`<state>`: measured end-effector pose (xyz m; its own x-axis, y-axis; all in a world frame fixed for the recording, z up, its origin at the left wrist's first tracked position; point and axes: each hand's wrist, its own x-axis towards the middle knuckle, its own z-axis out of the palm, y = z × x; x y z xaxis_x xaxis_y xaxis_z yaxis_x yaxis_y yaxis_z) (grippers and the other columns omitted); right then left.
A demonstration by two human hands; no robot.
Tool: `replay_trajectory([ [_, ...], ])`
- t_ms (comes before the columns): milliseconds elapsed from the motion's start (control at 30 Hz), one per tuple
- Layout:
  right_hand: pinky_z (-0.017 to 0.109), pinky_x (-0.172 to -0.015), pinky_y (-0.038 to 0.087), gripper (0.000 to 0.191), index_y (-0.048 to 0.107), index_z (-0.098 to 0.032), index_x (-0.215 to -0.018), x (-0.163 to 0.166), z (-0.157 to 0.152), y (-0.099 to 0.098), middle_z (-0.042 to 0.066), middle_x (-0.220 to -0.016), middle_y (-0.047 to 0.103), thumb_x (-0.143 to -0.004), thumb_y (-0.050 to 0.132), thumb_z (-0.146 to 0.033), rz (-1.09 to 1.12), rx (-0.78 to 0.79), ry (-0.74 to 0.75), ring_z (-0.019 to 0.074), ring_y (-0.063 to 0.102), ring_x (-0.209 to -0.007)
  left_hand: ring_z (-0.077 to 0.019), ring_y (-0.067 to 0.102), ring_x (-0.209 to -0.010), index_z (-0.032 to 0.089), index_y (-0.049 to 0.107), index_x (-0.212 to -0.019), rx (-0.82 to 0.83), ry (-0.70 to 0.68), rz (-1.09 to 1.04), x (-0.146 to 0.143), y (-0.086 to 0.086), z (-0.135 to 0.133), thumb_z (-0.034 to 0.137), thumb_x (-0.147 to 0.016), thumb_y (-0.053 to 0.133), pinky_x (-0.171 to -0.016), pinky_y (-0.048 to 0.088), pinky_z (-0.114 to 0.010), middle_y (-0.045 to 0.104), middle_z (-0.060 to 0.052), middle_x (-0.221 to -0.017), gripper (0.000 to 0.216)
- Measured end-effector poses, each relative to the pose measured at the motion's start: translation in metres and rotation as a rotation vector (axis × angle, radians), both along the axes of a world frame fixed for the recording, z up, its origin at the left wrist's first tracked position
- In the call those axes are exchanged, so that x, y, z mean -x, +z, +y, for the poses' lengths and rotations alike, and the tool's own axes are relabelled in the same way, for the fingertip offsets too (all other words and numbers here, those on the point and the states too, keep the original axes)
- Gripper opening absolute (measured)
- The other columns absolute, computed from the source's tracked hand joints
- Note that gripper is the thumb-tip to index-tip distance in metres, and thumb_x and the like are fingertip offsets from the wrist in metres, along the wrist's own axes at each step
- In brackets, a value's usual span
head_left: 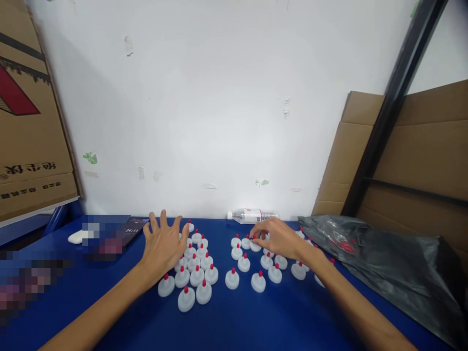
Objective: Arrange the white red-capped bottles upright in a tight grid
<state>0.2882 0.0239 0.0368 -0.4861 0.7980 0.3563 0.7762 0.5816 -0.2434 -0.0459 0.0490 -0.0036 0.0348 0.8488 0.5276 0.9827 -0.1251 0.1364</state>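
Observation:
Many white round caps with red tips stand on the blue table in a left cluster and a looser right spread. My left hand is open, fingers spread, palm down over the left edge of the left cluster; its thumb is beside the rear caps. My right hand is bent down among the right-hand caps, its thumb and fingertips closed at the red tip of a white cap. That cap seems to rest on the table. Hand and forearm hide part of several other caps. A nearer cap stands apart in front.
A clear plastic bottle lies against the white wall. Black plastic sheeting with a small bag of red pieces covers the right side. Toward the left are a phone, a white object and a large carton.

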Motion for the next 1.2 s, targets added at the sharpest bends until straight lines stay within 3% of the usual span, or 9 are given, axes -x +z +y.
replay_trajectory([
  [133, 0.026, -0.063, 0.051, 0.022, 0.080, -0.026, -0.088, 0.006, -0.002, -0.001, -0.001, -0.080, 0.079, -0.087, 0.072, -0.047, 0.043, 0.144, 0.020, 0.0192, 0.072, -0.071, -0.0619, 0.033, -0.139, 0.011, 0.062, -0.136, 0.219, 0.080, -0.099, 0.009, -0.013, 0.016, 0.055, -0.099, 0.031, -0.099, 0.035, -0.074, 0.045, -0.033, -0.146, 0.065],
  [233, 0.033, -0.083, 0.052, 0.041, 0.080, -0.026, -0.095, -0.007, 0.004, 0.005, 0.004, -0.098, 0.080, -0.095, 0.057, -0.060, 0.135, 0.088, -0.092, 0.0252, 0.072, -0.090, -0.0517, 0.041, -0.140, 0.015, 0.059, -0.140, 0.293, 0.018, -0.142, 0.011, -0.017, 0.024, 0.055, -0.100, 0.025, -0.102, 0.039, -0.068, 0.051, -0.030, -0.144, 0.066],
  [400, 0.050, -0.110, 0.036, 0.080, 0.080, -0.020, -0.104, -0.077, 0.028, 0.005, 0.015, -0.113, 0.076, -0.100, 0.018, -0.070, 0.341, -0.012, -0.444, 0.0365, 0.063, -0.117, -0.0395, 0.033, -0.150, 0.018, 0.049, -0.148, 0.318, -0.151, -0.175, 0.009, -0.014, 0.027, 0.055, -0.100, 0.028, -0.115, 0.033, -0.060, 0.045, -0.022, -0.155, 0.064],
  [500, 0.053, -0.112, 0.035, 0.086, 0.081, -0.020, -0.097, -0.118, 0.039, -0.008, 0.016, -0.110, 0.077, -0.095, 0.018, -0.078, 0.434, 0.090, -0.517, 0.0381, 0.064, -0.117, -0.0368, 0.029, -0.152, 0.018, 0.043, -0.153, 0.314, -0.239, -0.195, 0.010, -0.015, 0.029, 0.054, -0.097, 0.033, -0.119, 0.031, -0.056, 0.037, -0.019, -0.162, 0.068],
  [600, 0.051, -0.110, 0.041, 0.086, 0.082, -0.020, -0.090, -0.136, 0.047, -0.027, 0.014, -0.106, 0.079, -0.090, 0.024, -0.084, 0.538, 0.251, -0.447, 0.0356, 0.069, -0.110, -0.0345, 0.028, -0.153, 0.018, 0.039, -0.156, 0.308, -0.316, -0.222, 0.013, -0.017, 0.033, 0.056, -0.095, 0.034, -0.121, 0.029, -0.055, 0.035, -0.015, -0.164, 0.071],
  [767, 0.049, -0.109, 0.044, 0.083, 0.082, -0.022, -0.087, -0.132, 0.054, -0.052, 0.014, -0.105, 0.079, -0.087, 0.030, -0.086, 0.724, 0.414, -0.297, 0.0337, 0.071, -0.107, -0.0324, 0.034, -0.151, 0.016, 0.042, -0.154, 0.304, -0.436, -0.279, 0.013, -0.018, 0.035, 0.060, -0.095, 0.037, -0.124, 0.027, -0.051, 0.040, -0.013, -0.162, 0.074],
  [1000, 0.046, -0.109, 0.043, 0.081, 0.081, -0.023, -0.082, -0.107, 0.062, -0.058, 0.016, -0.103, 0.079, -0.088, 0.029, -0.085, 0.861, 0.545, -0.140, 0.0335, 0.070, -0.109, -0.0302, 0.048, -0.142, 0.021, 0.049, -0.150, 0.336, -0.526, -0.378, 0.003, -0.011, 0.022, 0.066, -0.096, 0.038, -0.120, 0.036, -0.045, 0.054, -0.007, -0.153, 0.072],
  [1200, 0.051, -0.112, 0.039, 0.083, 0.081, -0.021, -0.086, -0.064, 0.063, -0.064, 0.013, -0.099, 0.080, -0.086, 0.032, -0.088, 0.937, 0.572, -0.059, 0.0328, 0.070, -0.109, -0.0291, 0.042, -0.147, 0.025, 0.044, -0.153, 0.376, -0.577, -0.426, -0.015, -0.015, 0.005, 0.070, -0.097, 0.034, -0.121, 0.034, -0.046, 0.048, -0.004, -0.157, 0.073],
])
